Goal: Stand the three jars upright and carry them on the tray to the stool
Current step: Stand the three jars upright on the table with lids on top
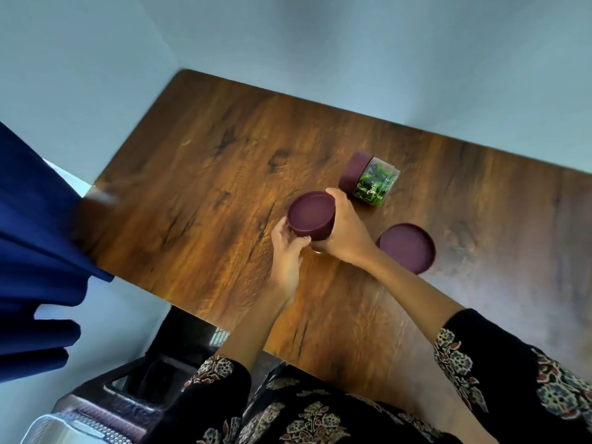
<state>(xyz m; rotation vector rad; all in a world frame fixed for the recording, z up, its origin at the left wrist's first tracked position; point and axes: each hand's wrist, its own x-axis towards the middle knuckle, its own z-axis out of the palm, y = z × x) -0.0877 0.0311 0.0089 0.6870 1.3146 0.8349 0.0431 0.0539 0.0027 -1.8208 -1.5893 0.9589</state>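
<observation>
Both hands clasp one jar (311, 216) between them — left hand (286, 248) cupping its near side, right hand (344, 230) wrapped round the far side — probably to steady it upright on the wood-grain desk (198, 174). Its smooth maroon lid faces up. A second jar (407, 247) stands just right; the third jar (369, 179), clear-walled with green contents, lies toppled behind.

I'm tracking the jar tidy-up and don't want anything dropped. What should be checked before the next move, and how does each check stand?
1. Held jar gripped by left hand and right hand: ok.
2. Held jar's lid up: ok.
3. Jar at right upright: ok.
4. Far jar upright: not ok, on its side.
5. Tray in sight: not ok, none visible.
6. Table space to set down: ok.
</observation>
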